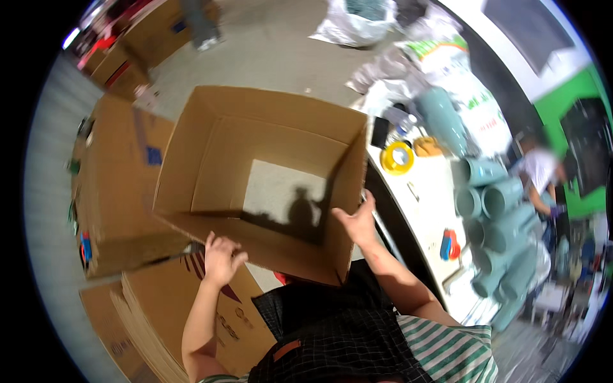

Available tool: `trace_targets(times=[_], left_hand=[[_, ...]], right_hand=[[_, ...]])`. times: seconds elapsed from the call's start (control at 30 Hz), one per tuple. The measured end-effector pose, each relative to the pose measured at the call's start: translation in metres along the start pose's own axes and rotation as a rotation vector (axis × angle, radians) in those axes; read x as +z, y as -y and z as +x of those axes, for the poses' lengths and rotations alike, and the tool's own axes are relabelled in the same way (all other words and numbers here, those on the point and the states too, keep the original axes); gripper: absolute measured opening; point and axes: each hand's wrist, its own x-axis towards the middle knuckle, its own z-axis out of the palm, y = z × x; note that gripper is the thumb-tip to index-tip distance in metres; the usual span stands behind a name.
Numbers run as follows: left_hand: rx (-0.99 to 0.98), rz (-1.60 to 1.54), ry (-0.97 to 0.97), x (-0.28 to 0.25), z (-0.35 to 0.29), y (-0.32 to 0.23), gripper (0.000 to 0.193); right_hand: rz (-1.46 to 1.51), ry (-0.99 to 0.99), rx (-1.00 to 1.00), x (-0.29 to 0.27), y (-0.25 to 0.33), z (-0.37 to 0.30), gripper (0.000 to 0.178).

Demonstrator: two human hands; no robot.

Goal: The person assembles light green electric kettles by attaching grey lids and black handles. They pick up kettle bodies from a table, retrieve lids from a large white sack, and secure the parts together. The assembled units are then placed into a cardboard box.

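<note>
A brown cardboard box (274, 112) is held up in front of me, with its wide mouth facing me. Pale grey floor appears through its bottom, crossed by a dark shadow. My left hand (221, 258) grips the near wall at the left, fingers curled against its edge. On the right side wall, my right hand (359, 223) has its thumb over the inside and its other fingers around the outside, partly hidden.
Larger cartons (128, 185) stand at left, above flattened cardboard (172, 313). On the white table (415, 210) at right lie yellow tape (397, 157), a red-and-blue tool (450, 245) and several blue-green cylindrical vessels (504, 236). White sacks (472, 102) sit behind. Another person (539, 169) is at far right.
</note>
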Motion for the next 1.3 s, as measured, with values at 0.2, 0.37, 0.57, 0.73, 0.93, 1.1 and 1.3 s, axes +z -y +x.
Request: trace_targets(times=[0.2,0.37,0.57,0.73,0.93,1.1,1.3], left_hand=[[0.441,0.117,0.296,0.006,-0.024,0.049,0.024],[0.198,-0.115,-0.058,-0.084,0.013,0.082,0.036],[-0.01,-0.022,0.388,-0.007,0.07,0.106,0.101],[0.25,0.275,0.656,0.248,0.08,0.202,0.092],[0.232,-0.079,1.094,0.072,0.032,0.022,0.065],[0.715,0.236,0.156,0.078,0.071,-0.014,0.071],[0.635,0.297,-0.017,0.2,0.153,-0.028,0.113]], right_hand=[[-0.056,-0.248,0.005,-0.039,-0.061,-0.034,0.051],[-0.214,-0.326,0.126,-0.06,-0.007,-0.105,0.052],[-0.574,0.397,0.064,0.136,-0.058,-0.1,0.093],[-0.977,0.817,-0.002,0.218,-0.158,-0.039,0.093],[-0.558,0.349,-0.315,0.193,-0.167,-0.015,0.094],[-0.51,-0.465,-0.685,0.005,0.037,0.141,0.071],[-0.231,0.105,-0.336,0.005,-0.093,0.034,0.052]])
